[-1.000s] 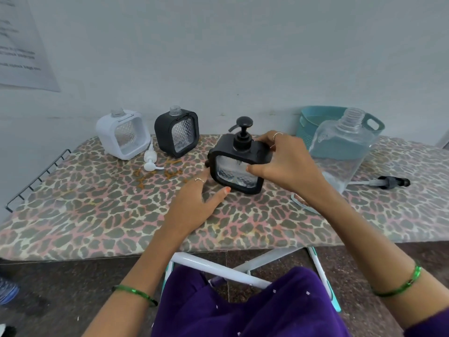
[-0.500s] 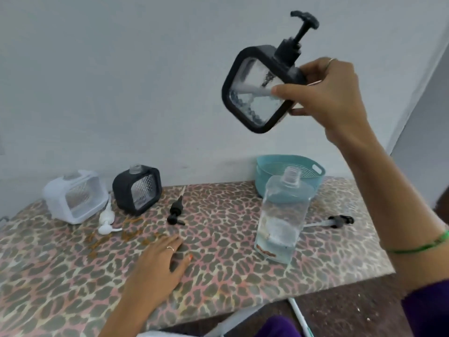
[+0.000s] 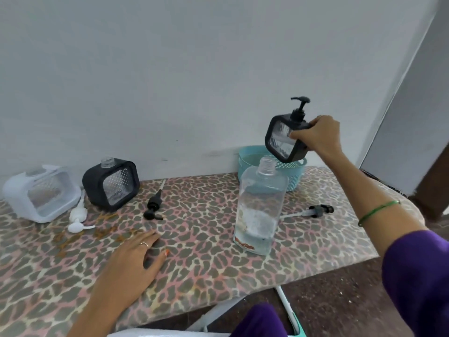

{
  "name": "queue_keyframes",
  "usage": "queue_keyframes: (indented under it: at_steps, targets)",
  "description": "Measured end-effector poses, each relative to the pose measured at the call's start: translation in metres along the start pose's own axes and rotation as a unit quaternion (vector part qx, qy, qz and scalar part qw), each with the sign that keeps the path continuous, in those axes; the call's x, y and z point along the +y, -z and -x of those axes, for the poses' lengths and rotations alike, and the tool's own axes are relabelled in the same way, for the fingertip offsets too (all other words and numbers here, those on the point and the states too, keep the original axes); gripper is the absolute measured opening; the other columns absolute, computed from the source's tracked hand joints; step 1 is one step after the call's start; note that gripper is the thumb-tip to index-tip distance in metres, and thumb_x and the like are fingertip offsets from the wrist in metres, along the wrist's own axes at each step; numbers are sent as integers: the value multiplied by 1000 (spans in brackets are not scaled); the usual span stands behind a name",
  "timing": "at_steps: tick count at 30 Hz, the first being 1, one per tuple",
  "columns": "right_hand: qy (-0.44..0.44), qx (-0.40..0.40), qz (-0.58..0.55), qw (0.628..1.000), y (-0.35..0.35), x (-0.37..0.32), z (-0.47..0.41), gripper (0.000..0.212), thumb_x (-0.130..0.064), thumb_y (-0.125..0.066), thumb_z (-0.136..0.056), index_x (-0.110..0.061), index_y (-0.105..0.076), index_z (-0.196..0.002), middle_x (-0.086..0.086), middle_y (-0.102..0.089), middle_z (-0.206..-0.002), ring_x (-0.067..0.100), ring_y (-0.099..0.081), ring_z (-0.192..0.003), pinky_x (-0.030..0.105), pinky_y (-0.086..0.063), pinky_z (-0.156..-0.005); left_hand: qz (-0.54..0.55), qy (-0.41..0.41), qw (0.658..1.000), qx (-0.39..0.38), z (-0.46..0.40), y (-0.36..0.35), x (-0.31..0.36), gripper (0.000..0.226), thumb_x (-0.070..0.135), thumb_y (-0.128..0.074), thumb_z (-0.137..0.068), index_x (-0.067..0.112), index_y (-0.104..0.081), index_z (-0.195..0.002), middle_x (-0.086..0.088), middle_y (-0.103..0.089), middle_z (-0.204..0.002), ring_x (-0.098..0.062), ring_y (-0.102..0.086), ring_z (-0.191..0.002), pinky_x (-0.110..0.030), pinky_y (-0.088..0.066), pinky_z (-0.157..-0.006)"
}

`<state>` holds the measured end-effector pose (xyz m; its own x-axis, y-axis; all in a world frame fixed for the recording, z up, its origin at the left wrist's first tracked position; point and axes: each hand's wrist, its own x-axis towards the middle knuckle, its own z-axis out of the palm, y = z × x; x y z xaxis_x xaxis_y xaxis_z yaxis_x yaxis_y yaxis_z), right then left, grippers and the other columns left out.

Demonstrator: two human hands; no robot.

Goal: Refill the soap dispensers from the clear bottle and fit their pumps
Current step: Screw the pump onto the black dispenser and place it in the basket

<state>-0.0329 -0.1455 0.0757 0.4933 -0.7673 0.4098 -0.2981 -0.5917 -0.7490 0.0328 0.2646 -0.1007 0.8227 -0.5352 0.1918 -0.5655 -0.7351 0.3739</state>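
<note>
Right hand [image 3: 318, 137] grips pumped black dispenser [image 3: 284, 139] above teal basket [image 3: 297, 176]; left hand [image 3: 132, 266] flat, fingers apart, on table [image 3: 206, 239].

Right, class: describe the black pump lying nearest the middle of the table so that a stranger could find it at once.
Start at the leopard-print table and find the black dispenser standing open-necked near the wall. Just to its right lies a small black pump, on its side. Unlike the white pump at the left and the other black pump beyond the clear bottle, it lies near the table's middle.
</note>
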Motion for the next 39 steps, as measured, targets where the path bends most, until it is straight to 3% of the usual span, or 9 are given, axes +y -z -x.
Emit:
queue_keyframes:
  at_steps: [4, 8, 12, 21, 24, 28, 31, 33, 39]
  targets:
    - [-23, 4, 27, 999, -17, 26, -6, 33, -23, -77, -60, -1, -54, -66, 8, -54, -58, 20, -53, -50, 28, -41, -42, -6, 8, 1000, 4, 1, 1, 2, 55, 51, -53, -89, 25, -50, -137, 9, -46, -144, -10, -38, -134, -28, -26, -114]
    - [-37, -15, 41, 998, -33, 40, -7, 30, -18, -77, -64, -6, -49, -65, 4, -43, -54, 15, -41, -46, 23, -30, -41, -8, 6, 1000, 5, 3, 2, 3, 54, 49, -56, -88, 23, -53, -135, 8, -48, -142, -11, -41, -133, -28, -28, -114]
    - [-42, -16, 83, 996, -46, 41, -6, 35, -16, -75, -66, -9, -41, -63, 1, -42, -58, 22, -47, -56, 24, -32, -46, -6, 11, 1000, 8, 1, 2, 3, 53, 46, -60, -86, 21, -56, -132, 7, -52, -139, -13, -45, -130, -31, -33, -112]
    - [-12, 8, 197, 980, -62, 32, 0, 35, -28, -75, -71, -6, -52, -84, 8, -55, -80, 29, -55, -76, 32, -37, -65, -14, 20, 1000, 4, 11, 6, 3, 54, 47, -61, -84, 22, -57, -131, 7, -53, -138, -13, -47, -129, -32, -35, -111]
    - [-33, 3, 216, 976, -86, 49, -2, 42, -37, -74, -72, -5, -56, -94, 10, -62, -91, 31, -57, -94, 40, -37, -83, -16, 23, 1000, -10, 2, 2, -1, 53, 49, -59, -84, 23, -57, -131, 8, -52, -138, -12, -46, -129, -31, -34, -110]
    - [-92, 12, 209, 974, -89, 64, 2, 61, -41, -73, -72, -1, -53, -113, 17, -56, -119, 35, -42, -123, 52, -30, -99, -16, 11, 1000, -16, 2, 5, 4, 60, 56, -50, -82, 22, -57, -131, 7, -53, -138, -13, -47, -128, -32, -35, -110]
    - [-123, 3, 195, 973, -88, 61, -2, 71, -38, -76, -71, 0, -46, -122, 17, -35, -135, 40, -30, -130, 55, -33, -99, -19, 12, 1000, -12, 1, 8, 7, 61, 56, -50, -81, 21, -59, -129, 5, -55, -136, -14, -48, -127, -32, -35, -109]
    - [-159, -17, 135, 978, -88, 59, -5, 73, -27, -77, -73, -1, -39, -129, 18, -29, -137, 43, -35, -125, 54, -41, -95, -15, 13, 1000, -10, 1, 7, 6, 60, 55, -51, -81, 20, -59, -129, 4, -55, -136, -15, -49, -127, -33, -36, -109]
    - [-169, -34, 46, 984, -89, 62, -10, 75, -10, -74, -77, 2, -28, -135, 25, -35, -135, 45, -48, -116, 45, -45, -89, -5, 19, 1000, -15, 2, 5, 8, 55, 49, -58, -84, 23, -55, -132, 6, -51, -139, -13, -45, -130, -32, -32, -111]
